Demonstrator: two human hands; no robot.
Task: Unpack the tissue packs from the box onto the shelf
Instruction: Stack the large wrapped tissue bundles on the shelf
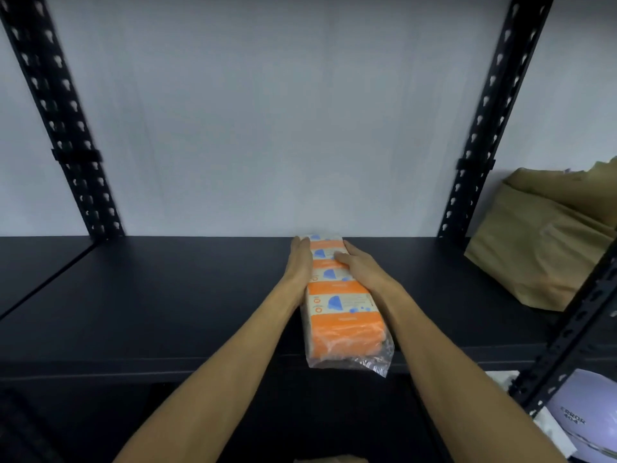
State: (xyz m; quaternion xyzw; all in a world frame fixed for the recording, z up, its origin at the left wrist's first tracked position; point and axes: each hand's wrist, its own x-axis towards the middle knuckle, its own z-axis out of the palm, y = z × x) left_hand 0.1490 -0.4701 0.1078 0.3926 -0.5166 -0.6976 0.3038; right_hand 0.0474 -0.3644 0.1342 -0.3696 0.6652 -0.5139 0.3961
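**A long tissue bundle goes onto the black shelf**

The black shelf (167, 295) stretches wide across the room against a pale wall, slotted uprights (60, 128) rising at left and right. Most of its board lies bare to the left of the hands; at the far right a crumpled brown paper bag (541, 235) sits well apart from the work.

The tissue packs (337, 295), orange and white and wrapped together in clear film, lie lengthwise on the shelf, far end close to the wall, near end with its loose film tail hanging just over the front edge. The bundle looks light and soft, likely to sag if lifted by one end, and the film looks slippery, so pressing in on both long sides seems the sound way to hold it.

The left hand (298, 262) lies flat along the left side, fingers straight and together. The right hand (360, 265) rests on the right side, fingers laid over the top, thumb across the wrap.

A push toward the wall has little room left; sideways, leftward, there is plenty.
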